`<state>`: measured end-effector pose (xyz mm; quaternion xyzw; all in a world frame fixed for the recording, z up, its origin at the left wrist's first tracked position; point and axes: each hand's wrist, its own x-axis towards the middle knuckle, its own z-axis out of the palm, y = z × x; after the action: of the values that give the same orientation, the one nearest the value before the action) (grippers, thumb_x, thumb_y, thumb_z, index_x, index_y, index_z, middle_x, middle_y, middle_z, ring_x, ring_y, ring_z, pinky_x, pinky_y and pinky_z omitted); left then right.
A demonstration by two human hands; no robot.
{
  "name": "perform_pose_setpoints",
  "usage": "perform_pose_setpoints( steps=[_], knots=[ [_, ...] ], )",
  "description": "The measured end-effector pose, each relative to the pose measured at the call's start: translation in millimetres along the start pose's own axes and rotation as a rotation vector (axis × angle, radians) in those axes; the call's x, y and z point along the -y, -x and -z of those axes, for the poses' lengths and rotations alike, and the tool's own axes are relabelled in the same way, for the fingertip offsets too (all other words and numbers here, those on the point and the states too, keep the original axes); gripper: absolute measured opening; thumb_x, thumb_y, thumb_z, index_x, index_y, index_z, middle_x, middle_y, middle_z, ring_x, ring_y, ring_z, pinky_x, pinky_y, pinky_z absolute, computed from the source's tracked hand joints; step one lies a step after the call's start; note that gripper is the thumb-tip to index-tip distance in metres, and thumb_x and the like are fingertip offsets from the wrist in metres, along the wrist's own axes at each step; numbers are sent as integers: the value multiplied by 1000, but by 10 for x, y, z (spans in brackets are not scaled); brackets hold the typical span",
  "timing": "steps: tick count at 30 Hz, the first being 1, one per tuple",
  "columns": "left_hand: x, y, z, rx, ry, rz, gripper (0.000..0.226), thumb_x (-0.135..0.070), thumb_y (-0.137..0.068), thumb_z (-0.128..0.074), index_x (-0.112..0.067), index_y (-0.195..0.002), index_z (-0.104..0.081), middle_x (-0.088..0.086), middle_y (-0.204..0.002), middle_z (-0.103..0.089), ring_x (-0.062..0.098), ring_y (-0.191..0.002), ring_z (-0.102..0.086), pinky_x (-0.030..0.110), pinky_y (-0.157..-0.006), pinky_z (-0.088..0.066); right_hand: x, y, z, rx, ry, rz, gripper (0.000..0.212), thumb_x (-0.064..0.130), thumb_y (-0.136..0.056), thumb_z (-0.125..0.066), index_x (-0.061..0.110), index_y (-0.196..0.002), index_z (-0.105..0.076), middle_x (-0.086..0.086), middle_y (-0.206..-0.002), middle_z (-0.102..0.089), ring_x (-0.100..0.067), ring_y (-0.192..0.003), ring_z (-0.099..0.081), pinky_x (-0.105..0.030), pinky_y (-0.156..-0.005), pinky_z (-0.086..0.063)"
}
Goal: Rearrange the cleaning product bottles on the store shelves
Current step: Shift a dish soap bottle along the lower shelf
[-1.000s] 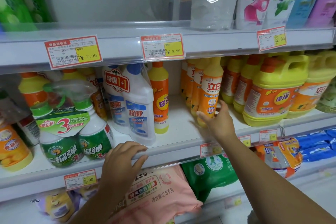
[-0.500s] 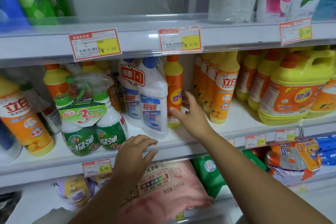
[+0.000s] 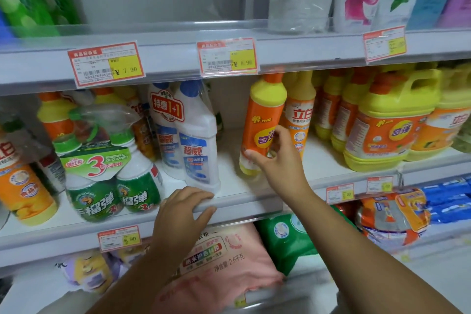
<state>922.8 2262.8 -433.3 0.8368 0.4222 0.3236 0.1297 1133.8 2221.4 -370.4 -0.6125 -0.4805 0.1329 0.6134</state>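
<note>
Orange bottle (image 3: 262,122): slim, orange body, yellow shoulder and base, orange cap, purple-and-yellow oval label; tilted with its top leaning right, on the middle shelf (image 3: 242,194), in the gap between the white bottles and the yellow-orange row.
Right hand (image 3: 276,158): fingers (image 3: 283,132) wrapped round the orange bottle's lower half, thumb on its near side.
Left hand (image 3: 183,214): fingers spread, resting over the middle shelf's front edge, holding no product.
White twin-pack (image 3: 190,135): two blue-capped bottles in clear wrap, left of the gap.
Yellow jug (image 3: 390,122): handled, right of the row.
</note>
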Motion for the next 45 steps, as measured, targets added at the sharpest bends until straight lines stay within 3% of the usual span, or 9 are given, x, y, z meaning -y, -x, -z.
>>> perform_pose_setpoints(
  steps=[6, 10, 17, 20, 25, 31, 38, 42, 45],
  knots=[
    [-379, -16, -158, 22, 50, -88, 44, -55, -77, -46, -30, -107, -67, -16, -106, -62, 6, -100, -52, 27, -89, -42, -20, 217, 603, -39, 98, -14, 64, 22, -71, -81, 21, -125, -48, 6, -113, -64, -6, -99, -61, -25, -84, -52],
    [-547, -50, -287, 67, 35, -122, 40, -47, -79, -53, -29, -113, -65, -14, -111, -62, 8, -103, -54, 23, -89, -39, -55, 259, 929, -118, 87, -18, 62, 16, -74, -79, 24, -125, -45, 8, -115, -62, -2, -102, -60, -23, -85, -51],
    [-722, -225, -468, 185, -42, -165, 38, -42, -86, -57, -31, -123, -58, -14, -127, -57, 9, -115, -51, 20, -92, -35, -257, 71, 1256, -208, 128, -40, 63, 18, -78, -76, 15, -132, -42, 5, -112, -60, -10, -95, -61, -19, -81, -49],
    [-757, -331, -526, 207, -60, -176, 40, -46, -87, -56, -32, -124, -58, -15, -128, -56, 7, -115, -51, 20, -91, -37, -364, -76, 1298, -179, 179, -59, 64, 23, -79, -75, 16, -134, -43, 6, -113, -60, -9, -94, -59, -15, -75, -46],
    [-687, -464, -558, 243, -146, -181, 46, -59, -82, -49, -34, -119, -61, -18, -127, -56, 5, -114, -51, 23, -90, -41, -614, -329, 1288, -149, 276, -111, 62, 28, -79, -74, 18, -132, -45, -3, -120, -62, -21, -105, -61, -36, -89, -50],
    [-679, -584, -599, 283, -244, -190, 51, -66, -79, -50, -39, -122, -57, -22, -134, -50, 1, -120, -46, 23, -95, -39, -744, -616, 1217, -116, 313, -92, 68, 26, -80, -73, 15, -137, -39, -8, -128, -59, -26, -113, -57, -28, -88, -42],
    [-678, -605, -643, 274, -163, -128, 59, -76, -70, -47, -49, -121, -52, -35, -133, -42, -11, -122, -38, 18, -97, -35, -872, -920, 1020, -47, 292, -135, 74, 30, -81, -72, 19, -143, -32, -8, -135, -55, -30, -121, -54, -38, -99, -41],
    [-669, -615, -648, 261, -145, -133, 76, -91, -60, -28, -51, -117, -55, -42, -125, -40, -18, -117, -35, 12, -94, -33, -959, -980, 908, -27, 252, -168, 66, 28, -83, -70, 19, -139, -38, -8, -131, -59, -30, -119, -56, -36, -97, -42],
    [-662, -602, -658, 243, -139, -127, 74, -91, -60, -26, -52, -115, -56, -44, -123, -41, -18, -116, -38, 12, -94, -36, -974, -1017, 885, -21, 218, -177, 64, 28, -84, -69, 19, -139, -39, -8, -132, -58, -30, -120, -55, -37, -98, -41]
  ],
)
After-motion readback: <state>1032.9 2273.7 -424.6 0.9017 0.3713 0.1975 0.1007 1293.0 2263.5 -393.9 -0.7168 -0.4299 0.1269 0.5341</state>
